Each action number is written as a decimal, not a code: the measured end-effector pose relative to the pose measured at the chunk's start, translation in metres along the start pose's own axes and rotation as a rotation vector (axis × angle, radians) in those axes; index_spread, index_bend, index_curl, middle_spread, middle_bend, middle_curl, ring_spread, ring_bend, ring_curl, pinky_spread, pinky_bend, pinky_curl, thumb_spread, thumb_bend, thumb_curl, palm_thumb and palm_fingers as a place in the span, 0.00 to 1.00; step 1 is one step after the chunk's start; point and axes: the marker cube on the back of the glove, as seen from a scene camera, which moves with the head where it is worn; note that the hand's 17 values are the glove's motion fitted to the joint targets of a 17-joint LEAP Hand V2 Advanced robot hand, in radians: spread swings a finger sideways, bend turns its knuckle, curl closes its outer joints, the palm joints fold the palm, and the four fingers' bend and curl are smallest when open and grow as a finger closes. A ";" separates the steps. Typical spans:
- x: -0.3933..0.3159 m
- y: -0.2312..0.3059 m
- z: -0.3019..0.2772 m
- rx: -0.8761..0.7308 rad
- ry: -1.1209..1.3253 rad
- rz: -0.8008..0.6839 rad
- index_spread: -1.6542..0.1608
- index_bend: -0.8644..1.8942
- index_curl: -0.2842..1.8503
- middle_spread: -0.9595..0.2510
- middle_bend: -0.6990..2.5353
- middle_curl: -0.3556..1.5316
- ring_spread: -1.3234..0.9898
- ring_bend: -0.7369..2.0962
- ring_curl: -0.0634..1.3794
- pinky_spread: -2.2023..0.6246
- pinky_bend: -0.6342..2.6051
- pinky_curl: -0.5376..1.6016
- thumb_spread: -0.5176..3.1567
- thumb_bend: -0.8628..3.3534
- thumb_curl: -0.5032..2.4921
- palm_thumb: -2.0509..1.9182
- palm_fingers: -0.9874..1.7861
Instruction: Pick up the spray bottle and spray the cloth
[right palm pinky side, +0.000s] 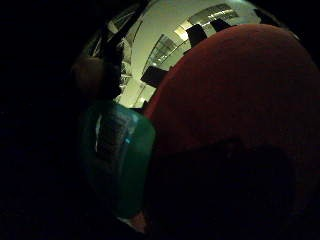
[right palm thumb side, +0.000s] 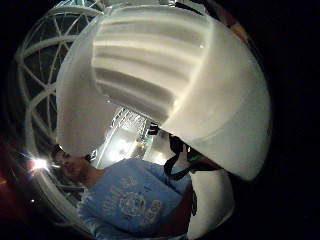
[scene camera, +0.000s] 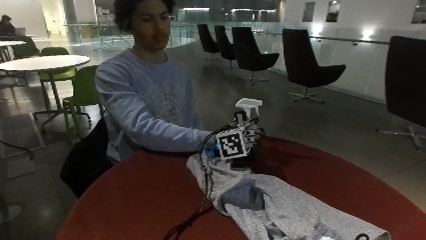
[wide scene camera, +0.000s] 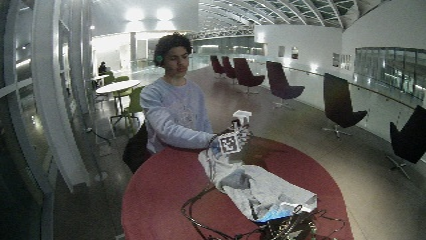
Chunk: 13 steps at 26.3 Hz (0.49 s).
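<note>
- One step is looking done: the gloved right hand (scene camera: 245, 139) is holding the spray bottle (scene camera: 247, 107) upright above the red table (scene camera: 133, 195), its fingers curling round the bottle's body below the white spray head.
- Spraying is appearing as the step now in hand; whether a finger is lying on the trigger I cannot tell.
- Lying just below and in front of the hand, the grey cloth (scene camera: 286, 205) is stretching across the table toward its near edge.
- Judging from this, the next move is calling for turning the nozzle down toward the cloth and squeezing the trigger; which way the nozzle is facing now is not showing clearly.
- Filling the thumb side palm view, the white ridged head (right palm thumb side: 165, 75) is sitting close against the palm.
- Showing in the little finger side palm view, the greenish bottle body (right palm pinky side: 122, 160) is hanging over the red tabletop.
- Room is looking open above the cloth, while the table's far edge is curving away just beyond the hand, so spray aimed too level could be passing off the table.
</note>
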 end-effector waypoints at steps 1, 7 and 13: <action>0.001 0.000 0.000 0.002 0.003 0.001 0.76 0.36 0.29 0.75 0.31 0.43 0.54 0.45 0.33 0.80 0.25 0.42 0.44 0.20 0.32 0.69 0.72; 0.001 0.025 -0.010 -0.114 0.054 0.033 0.74 0.36 0.29 0.74 0.30 0.43 0.54 0.43 0.33 0.81 0.25 0.42 0.43 0.20 0.32 0.70 0.65; -0.025 0.045 -0.042 0.021 0.030 0.077 0.73 0.34 0.27 0.77 0.28 0.42 0.56 0.40 0.31 0.83 0.27 0.42 0.42 0.20 0.31 0.70 0.57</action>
